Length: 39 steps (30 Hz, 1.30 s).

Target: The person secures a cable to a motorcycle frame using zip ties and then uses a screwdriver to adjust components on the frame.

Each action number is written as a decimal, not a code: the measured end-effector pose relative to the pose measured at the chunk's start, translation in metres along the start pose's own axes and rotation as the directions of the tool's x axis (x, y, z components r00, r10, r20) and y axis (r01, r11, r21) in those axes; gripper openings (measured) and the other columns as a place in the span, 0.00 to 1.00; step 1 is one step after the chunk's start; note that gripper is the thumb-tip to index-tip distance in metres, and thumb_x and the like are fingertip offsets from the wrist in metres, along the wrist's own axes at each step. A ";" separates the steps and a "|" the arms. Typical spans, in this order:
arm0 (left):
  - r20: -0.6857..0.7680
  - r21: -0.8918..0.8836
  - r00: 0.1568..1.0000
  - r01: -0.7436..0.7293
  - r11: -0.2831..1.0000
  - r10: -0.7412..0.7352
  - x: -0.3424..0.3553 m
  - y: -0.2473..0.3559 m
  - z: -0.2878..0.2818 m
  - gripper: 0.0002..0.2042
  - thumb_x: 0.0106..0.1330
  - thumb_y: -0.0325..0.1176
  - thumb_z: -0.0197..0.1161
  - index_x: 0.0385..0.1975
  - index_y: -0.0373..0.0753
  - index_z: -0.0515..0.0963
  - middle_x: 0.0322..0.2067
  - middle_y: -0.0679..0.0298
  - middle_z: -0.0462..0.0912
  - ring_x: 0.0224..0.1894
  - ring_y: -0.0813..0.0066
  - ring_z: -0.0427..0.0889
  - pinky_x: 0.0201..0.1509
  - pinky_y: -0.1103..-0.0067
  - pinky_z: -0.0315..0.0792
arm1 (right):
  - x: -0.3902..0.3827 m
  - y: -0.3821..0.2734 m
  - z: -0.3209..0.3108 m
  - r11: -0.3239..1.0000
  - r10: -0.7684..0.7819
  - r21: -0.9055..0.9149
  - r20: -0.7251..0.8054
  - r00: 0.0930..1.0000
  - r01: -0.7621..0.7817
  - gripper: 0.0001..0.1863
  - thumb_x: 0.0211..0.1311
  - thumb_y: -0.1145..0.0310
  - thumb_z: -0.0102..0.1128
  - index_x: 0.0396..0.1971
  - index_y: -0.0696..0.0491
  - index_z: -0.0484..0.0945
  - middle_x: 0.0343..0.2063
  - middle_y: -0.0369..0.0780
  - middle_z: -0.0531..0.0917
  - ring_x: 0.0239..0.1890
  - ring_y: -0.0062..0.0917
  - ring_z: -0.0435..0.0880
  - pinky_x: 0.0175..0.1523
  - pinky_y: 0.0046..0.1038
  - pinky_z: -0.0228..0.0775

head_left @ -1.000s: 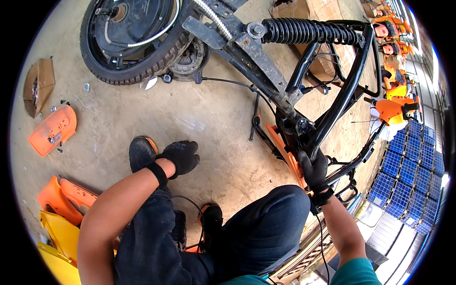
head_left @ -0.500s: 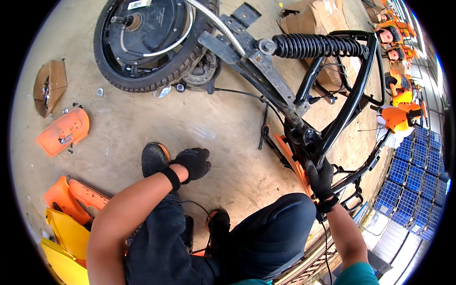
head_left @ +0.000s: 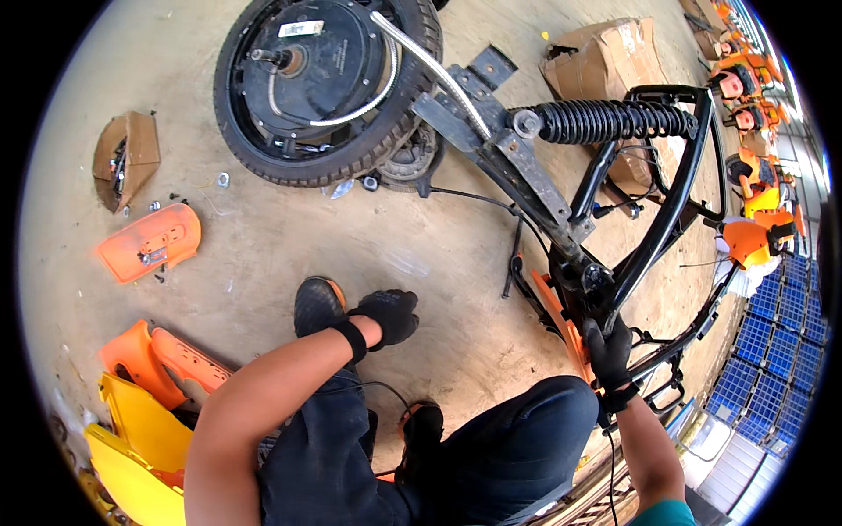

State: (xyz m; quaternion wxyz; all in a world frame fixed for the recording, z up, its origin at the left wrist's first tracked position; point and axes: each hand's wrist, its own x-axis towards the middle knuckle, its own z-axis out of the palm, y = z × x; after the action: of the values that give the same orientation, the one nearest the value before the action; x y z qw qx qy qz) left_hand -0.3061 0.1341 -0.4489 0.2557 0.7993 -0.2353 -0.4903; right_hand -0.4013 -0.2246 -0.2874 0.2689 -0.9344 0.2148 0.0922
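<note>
My left hand (head_left: 386, 317), in a black glove, rests near my dark shoe (head_left: 316, 307) with its fingers curled; whatever may be inside them is hidden. My right hand (head_left: 607, 355), also gloved, grips the black tubular vehicle frame (head_left: 656, 232) at its lower middle, beside an orange plastic panel (head_left: 554, 307). A black coil-spring shock (head_left: 605, 123) lies along the frame's upper part. At the top, a wheel with a hub motor (head_left: 320, 79) lies on its side, with a braided metal cable (head_left: 438, 74) over it and a metal bracket (head_left: 522, 171) next to it.
Loose nuts, a small cardboard box (head_left: 140, 158) and an orange plastic part (head_left: 158, 241) lie at left. Orange (head_left: 136, 359) and yellow panels (head_left: 123, 465) are at lower left. A large carton (head_left: 592, 48) is behind the frame; orange vehicles (head_left: 745, 79) and stacked blue crates (head_left: 772, 324) stand at right.
The whole view has shifted, so the wheel, frame and floor parts appear further right and down. Both hands keep about the same place on or beside the same things.
</note>
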 end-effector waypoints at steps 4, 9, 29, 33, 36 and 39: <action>0.046 -0.004 0.999 0.017 1.000 -0.017 -0.001 0.004 -0.005 0.20 0.65 0.44 0.54 0.48 0.36 0.74 0.48 0.48 0.78 0.53 0.49 0.75 0.56 0.60 0.69 | 0.001 -0.005 0.000 0.999 -0.053 -0.013 -0.011 0.999 0.053 0.17 0.58 0.64 0.60 0.42 0.60 0.77 0.22 0.44 0.83 0.25 0.30 0.84 0.34 0.31 0.74; 0.052 0.006 0.999 0.017 1.000 -0.017 0.000 0.002 -0.004 0.19 0.65 0.44 0.54 0.48 0.36 0.74 0.48 0.47 0.78 0.52 0.47 0.75 0.55 0.60 0.70 | 0.000 -0.007 0.001 0.998 -0.057 -0.017 -0.027 0.998 0.056 0.16 0.59 0.63 0.60 0.40 0.60 0.77 0.20 0.43 0.82 0.23 0.29 0.83 0.32 0.31 0.73; -0.821 -0.212 0.568 -0.386 0.898 0.050 0.008 -0.010 -0.144 0.06 0.65 0.32 0.55 0.36 0.37 0.76 0.29 0.56 0.79 0.32 0.64 0.79 0.40 0.71 0.73 | 0.000 -0.006 -0.001 0.999 -0.045 -0.028 0.002 0.999 0.045 0.17 0.59 0.62 0.59 0.41 0.61 0.77 0.24 0.47 0.83 0.26 0.35 0.84 0.35 0.33 0.74; -0.980 -0.036 0.199 -0.288 0.957 0.023 0.011 -0.008 -0.221 0.09 0.65 0.31 0.54 0.40 0.36 0.76 0.33 0.56 0.81 0.39 0.64 0.81 0.45 0.70 0.72 | 0.000 -0.002 0.001 0.998 -0.059 -0.006 -0.018 0.998 0.059 0.18 0.58 0.61 0.60 0.41 0.61 0.77 0.23 0.46 0.83 0.26 0.35 0.83 0.35 0.33 0.74; -0.976 0.205 -0.134 -0.283 0.937 0.173 0.029 0.005 -0.264 0.11 0.66 0.31 0.54 0.44 0.35 0.76 0.38 0.53 0.82 0.44 0.59 0.81 0.48 0.69 0.72 | 0.001 0.002 0.001 0.999 -0.047 0.012 -0.013 0.999 0.047 0.19 0.58 0.61 0.61 0.42 0.60 0.77 0.24 0.46 0.83 0.26 0.35 0.83 0.35 0.34 0.74; -0.935 0.352 -0.192 -0.394 0.849 0.298 0.039 0.009 -0.283 0.10 0.62 0.31 0.56 0.40 0.35 0.78 0.38 0.51 0.83 0.43 0.57 0.81 0.48 0.67 0.73 | 0.001 0.003 0.000 0.999 -0.026 -0.031 0.002 1.000 0.026 0.19 0.57 0.61 0.61 0.43 0.59 0.77 0.26 0.47 0.83 0.28 0.36 0.83 0.37 0.34 0.73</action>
State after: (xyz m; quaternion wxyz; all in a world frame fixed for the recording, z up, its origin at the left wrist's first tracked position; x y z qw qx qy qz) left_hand -0.0353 0.1532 -0.3584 0.4923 0.7890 -0.1664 0.3279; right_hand -0.4018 -0.2277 -0.2888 0.2558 -0.9411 0.2009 0.0929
